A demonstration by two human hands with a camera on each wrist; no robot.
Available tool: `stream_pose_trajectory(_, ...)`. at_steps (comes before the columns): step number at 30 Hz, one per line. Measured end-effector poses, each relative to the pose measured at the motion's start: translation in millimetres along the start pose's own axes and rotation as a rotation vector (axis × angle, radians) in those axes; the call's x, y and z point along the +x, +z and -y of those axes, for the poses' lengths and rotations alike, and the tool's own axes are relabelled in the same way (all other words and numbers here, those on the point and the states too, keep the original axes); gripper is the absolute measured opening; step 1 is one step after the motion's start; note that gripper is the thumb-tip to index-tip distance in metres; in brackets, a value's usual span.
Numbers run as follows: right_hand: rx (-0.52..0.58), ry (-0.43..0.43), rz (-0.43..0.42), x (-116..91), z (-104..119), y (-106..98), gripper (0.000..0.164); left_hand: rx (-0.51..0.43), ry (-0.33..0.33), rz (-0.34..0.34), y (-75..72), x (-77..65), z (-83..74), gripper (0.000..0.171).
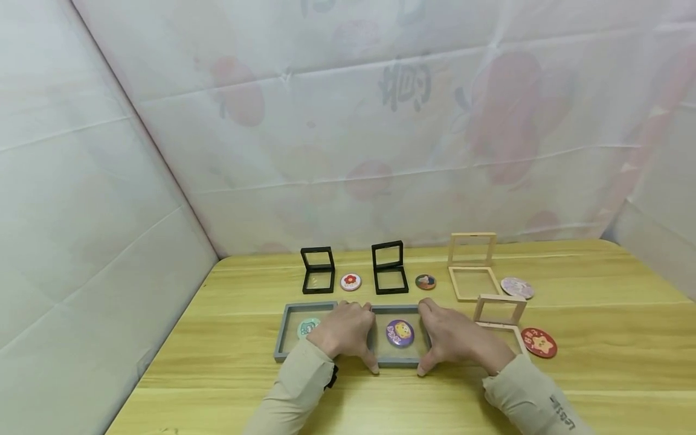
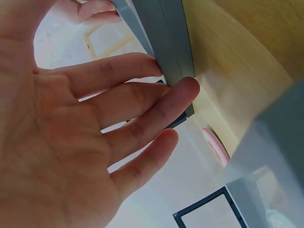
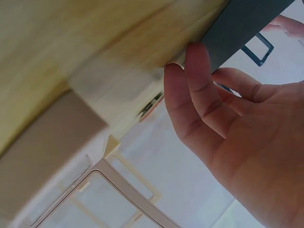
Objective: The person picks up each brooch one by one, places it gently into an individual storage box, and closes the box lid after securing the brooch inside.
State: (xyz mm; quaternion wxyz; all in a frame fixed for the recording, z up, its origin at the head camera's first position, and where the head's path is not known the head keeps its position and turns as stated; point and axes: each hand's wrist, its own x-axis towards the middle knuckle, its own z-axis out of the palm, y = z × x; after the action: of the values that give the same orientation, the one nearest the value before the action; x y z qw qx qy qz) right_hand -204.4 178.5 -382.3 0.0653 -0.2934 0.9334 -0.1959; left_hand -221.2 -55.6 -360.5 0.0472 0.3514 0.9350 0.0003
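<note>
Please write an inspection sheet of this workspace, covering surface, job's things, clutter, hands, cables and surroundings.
Surface: wood-grain table.
Job's things: gray frame, purple badge within its border.
Clutter: other gray frame with green badge; two open black frames; two open beige frames; four loose badges.
Hands: left hand and right hand grip the gray frame at opposite ends.
Cables: nothing seen.
Surroundings: pale cloth with faded prints behind the table.

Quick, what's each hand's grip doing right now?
Left hand: closed, holding the left end of the gray frame that surrounds the purple badge.
Right hand: closed, holding the same frame's right end.
</note>
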Motion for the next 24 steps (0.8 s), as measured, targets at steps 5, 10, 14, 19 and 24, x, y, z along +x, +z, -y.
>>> stream_pose_trajectory(5, 0.009, 0.010, -0.003, -1.1, -1.7, 0.3, 0.085, -0.004, -0.004, 0.003, 0.4, 1.0, -0.5, 0.068)
stream_pose_trajectory(10, 0.017, -0.002, -0.001, -0.8, -2.8, 0.5, 0.081, -0.009, -0.013, 0.012, 1.3, 1.0, -0.1, 0.071)
stream_pose_trajectory(14, 0.024, 0.004, 0.003, -0.7, -2.2, 0.0, 0.082, -0.008, -0.016, 0.013, 1.2, 0.7, 0.2, 0.070)
stream_pose_trajectory(19, 0.026, 0.016, 0.006, -1.5, -2.4, -0.2, 0.082, -0.009, -0.017, 0.017, 1.3, 1.0, -0.5, 0.072)
stream_pose_trajectory(24, 0.020, 0.014, -0.001, -1.8, -2.7, 0.2, 0.084, -0.023, -0.020, 0.021, 1.6, 0.9, -0.1, 0.070)
